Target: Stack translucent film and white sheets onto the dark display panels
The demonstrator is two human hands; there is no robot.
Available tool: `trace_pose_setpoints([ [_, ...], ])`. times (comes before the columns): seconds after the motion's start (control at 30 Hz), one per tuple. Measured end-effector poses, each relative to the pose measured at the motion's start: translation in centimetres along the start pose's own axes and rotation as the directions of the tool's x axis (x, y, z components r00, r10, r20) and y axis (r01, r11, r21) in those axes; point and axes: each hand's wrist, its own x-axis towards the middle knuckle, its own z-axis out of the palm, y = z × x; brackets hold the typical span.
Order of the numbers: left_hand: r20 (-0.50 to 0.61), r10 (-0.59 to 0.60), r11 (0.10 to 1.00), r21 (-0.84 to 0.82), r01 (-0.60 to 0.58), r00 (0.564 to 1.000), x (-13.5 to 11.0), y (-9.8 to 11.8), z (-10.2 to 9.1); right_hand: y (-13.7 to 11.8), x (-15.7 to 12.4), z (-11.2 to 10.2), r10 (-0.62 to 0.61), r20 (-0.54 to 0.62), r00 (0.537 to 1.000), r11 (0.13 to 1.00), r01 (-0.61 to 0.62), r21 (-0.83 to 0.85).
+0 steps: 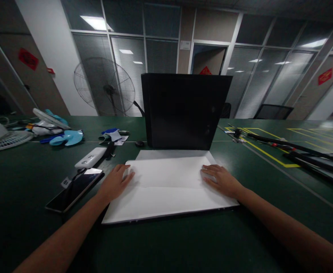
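A flat white board (166, 197) lies in front of me, with a crease across it and a dark edge along its near side. Behind it stands a large black panel (183, 110), nearly upright, with a narrow side face on its left; whether the two are joined I cannot tell. My left hand (116, 181) rests at the board's left edge, thumb and fingers apart. On the right part of the board lies my right hand (220, 179), palm down with fingers spread. Neither hand grips anything.
Left of the board are a smartphone (75, 191), a white power bank (91, 158) and a black mouse (139, 144). Blue fan blades (67, 137) and a fan grille (10, 142) sit farther left. Long black strips (305, 149) lie at right on the green table (166, 250).
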Motion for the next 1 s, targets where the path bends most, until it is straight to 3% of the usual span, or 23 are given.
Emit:
trace_pose_setpoints([
  [0.1, -0.015, -0.014, 0.998, -0.069, 0.013, 1.0, 0.3, -1.0, 0.8, -0.9, 0.0, 0.0, -0.004, 0.037, 0.999, 1.0, 0.003, 0.024],
  [0.27, 0.052, -0.043, 0.993, -0.111, 0.048, 0.998, 0.4, -1.5, 0.9, -1.8, -0.1, -0.4, -0.066, 0.08, 0.995, 0.995, 0.059, 0.085],
  [0.5, 0.112, -0.048, 0.995, -0.078, 0.057, 0.993, 0.4, -1.3, 0.6, -2.6, -0.3, -0.6, -0.141, -0.019, 0.99, 0.982, 0.143, 0.123],
  [0.77, 0.119, -0.036, 0.998, -0.056, 0.043, 0.992, 0.5, -1.7, 0.5, -2.7, -0.5, -1.0, -0.205, -0.031, 0.978, 0.959, 0.207, 0.196],
  [1.0, 0.05, -0.028, 1.0, 0.004, 0.028, 0.998, 0.5, -1.0, 0.2, -2.7, -0.4, -1.0, -0.247, -0.075, 0.966, 0.95, 0.257, 0.18],
])
